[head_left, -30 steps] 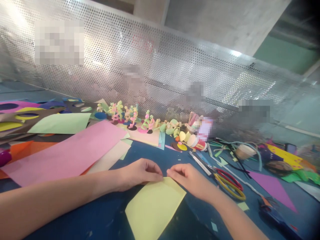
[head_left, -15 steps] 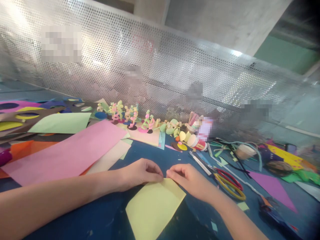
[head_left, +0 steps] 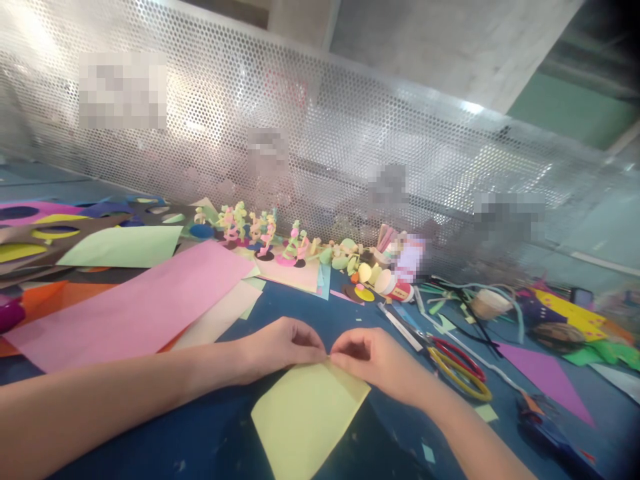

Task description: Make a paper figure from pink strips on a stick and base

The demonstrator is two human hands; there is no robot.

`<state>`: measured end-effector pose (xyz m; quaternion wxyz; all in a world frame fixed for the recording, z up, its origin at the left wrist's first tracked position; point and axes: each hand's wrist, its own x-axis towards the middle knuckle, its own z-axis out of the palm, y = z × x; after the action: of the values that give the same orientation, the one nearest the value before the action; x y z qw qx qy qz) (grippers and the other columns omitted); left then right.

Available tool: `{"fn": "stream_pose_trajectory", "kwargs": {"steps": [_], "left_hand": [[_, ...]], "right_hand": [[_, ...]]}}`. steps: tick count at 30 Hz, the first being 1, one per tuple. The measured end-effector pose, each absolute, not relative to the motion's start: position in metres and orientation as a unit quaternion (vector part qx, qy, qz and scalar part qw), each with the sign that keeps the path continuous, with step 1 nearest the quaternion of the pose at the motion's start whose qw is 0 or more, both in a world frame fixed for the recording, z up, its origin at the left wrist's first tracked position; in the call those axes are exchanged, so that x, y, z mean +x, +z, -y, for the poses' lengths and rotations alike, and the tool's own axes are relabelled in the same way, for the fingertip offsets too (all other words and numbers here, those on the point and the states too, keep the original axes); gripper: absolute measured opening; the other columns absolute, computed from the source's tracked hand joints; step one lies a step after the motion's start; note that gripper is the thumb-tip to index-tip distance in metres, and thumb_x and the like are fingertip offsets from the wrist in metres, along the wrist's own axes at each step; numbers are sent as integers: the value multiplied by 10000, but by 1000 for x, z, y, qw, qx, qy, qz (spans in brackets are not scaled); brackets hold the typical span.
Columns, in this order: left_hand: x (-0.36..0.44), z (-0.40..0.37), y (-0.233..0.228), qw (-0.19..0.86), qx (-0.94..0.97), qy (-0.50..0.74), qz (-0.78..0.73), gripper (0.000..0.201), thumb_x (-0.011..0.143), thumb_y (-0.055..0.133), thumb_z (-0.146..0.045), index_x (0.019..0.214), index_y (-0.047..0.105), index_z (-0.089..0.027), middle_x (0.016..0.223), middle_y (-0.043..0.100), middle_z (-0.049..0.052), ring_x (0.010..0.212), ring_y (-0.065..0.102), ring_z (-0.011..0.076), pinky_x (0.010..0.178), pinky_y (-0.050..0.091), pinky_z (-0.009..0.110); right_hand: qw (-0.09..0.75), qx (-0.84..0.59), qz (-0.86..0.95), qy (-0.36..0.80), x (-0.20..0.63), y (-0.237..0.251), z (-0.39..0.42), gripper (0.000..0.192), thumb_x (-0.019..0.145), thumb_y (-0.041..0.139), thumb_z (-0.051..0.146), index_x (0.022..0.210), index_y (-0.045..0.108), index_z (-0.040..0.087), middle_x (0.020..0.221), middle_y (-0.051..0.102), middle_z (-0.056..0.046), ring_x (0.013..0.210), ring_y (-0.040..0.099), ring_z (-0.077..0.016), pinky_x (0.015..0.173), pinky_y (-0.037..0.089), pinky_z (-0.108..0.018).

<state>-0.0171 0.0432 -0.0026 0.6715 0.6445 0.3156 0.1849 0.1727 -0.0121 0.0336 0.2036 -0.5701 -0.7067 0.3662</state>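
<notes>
1. Yellow paper (head_left: 307,420) was held over the blue table (head_left: 287,307).
2. Its far edge was pinched by left hand (head_left: 283,343) and right hand (head_left: 375,360).
3. Both grips were established; no finished crease was discernible.

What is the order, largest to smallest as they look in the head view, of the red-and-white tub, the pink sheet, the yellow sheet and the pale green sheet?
1. Pink sheet
2. Yellow sheet
3. Pale green sheet, farther off, so true size is unsure
4. Red-and-white tub
</notes>
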Motion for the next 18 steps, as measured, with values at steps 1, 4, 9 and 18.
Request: {"fn": "stream_pose_trajectory", "kwargs": {"steps": [1, 4, 9, 18], "left_hand": [[-17, -43, -2, 674, 642, 185, -314, 287, 653, 641, -410, 788, 643, -157, 694, 600, -1, 612, 526, 121, 566, 407, 211], [-17, -42, -1, 681, 634, 187, -315, 302, 641, 646, -422, 786, 642, -158, 688, 599, -2, 613, 529, 125, 565, 412, 213], [-16, -41, 1, 685, 625, 196, -319, 301, 639, 646, -431, 765, 640, -158, 654, 590, -10, 580, 517, 112, 542, 397, 204], [-16, -41, 1, 691, 621, 190, -317, 263, 653, 648, -389, 776, 648, -156, 656, 582, -12, 588, 512, 103, 536, 379, 195]], "right_hand": [[204, -570, 707, 364, 172, 33, 12, 198, 763, 546, 338, 790, 639, 166, 739, 638, -22, 680, 555, -143, 581, 417, -224], [210, -568, 713, 352, 172, 33, 13, 198, 777, 525, 323, 777, 642, 163, 741, 643, -27, 683, 559, -146, 588, 421, -230], [219, -563, 718, 345, 172, 34, 12, 187, 786, 510, 303, 777, 640, 168, 744, 646, -20, 680, 564, -145, 590, 423, -228], [222, -571, 708, 350, 171, 33, 12, 165, 769, 532, 305, 756, 620, 166, 706, 615, -10, 648, 537, -127, 563, 402, -216]]}}
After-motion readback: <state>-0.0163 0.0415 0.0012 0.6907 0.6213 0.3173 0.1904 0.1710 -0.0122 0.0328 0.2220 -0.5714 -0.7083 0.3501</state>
